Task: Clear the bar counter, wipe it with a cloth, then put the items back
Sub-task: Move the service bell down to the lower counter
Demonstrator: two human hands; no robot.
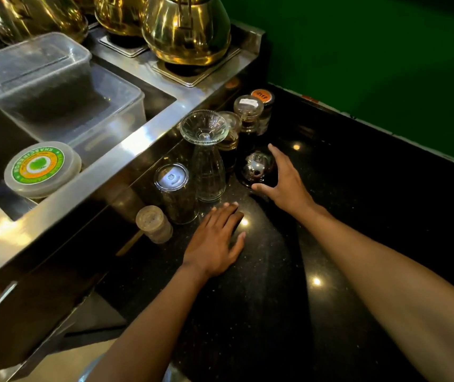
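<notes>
A black speckled bar counter point(330, 202) carries a row of items along its left edge. A small shaker point(154, 224) stands nearest, then an upturned tumbler point(174, 193), a tall upturned stemmed glass point(206, 158), two jars with clear lids point(247, 113) and an orange-lidded jar point(261, 97). A dark round glass point(256, 168) sits to their right. My left hand point(216, 239) lies flat on the counter just below the tumbler, fingers apart, holding nothing. My right hand point(286, 179) is spread open beside the dark round glass, thumb and fingers curved around it without closing.
A steel ledge point(126, 166) runs along the counter's left side. Behind it sit clear plastic tubs point(55, 86) and a round tub with a green-and-orange lid point(41, 168). Brass kettles point(187, 28) stand at the back. A green wall point(371, 64) borders the right.
</notes>
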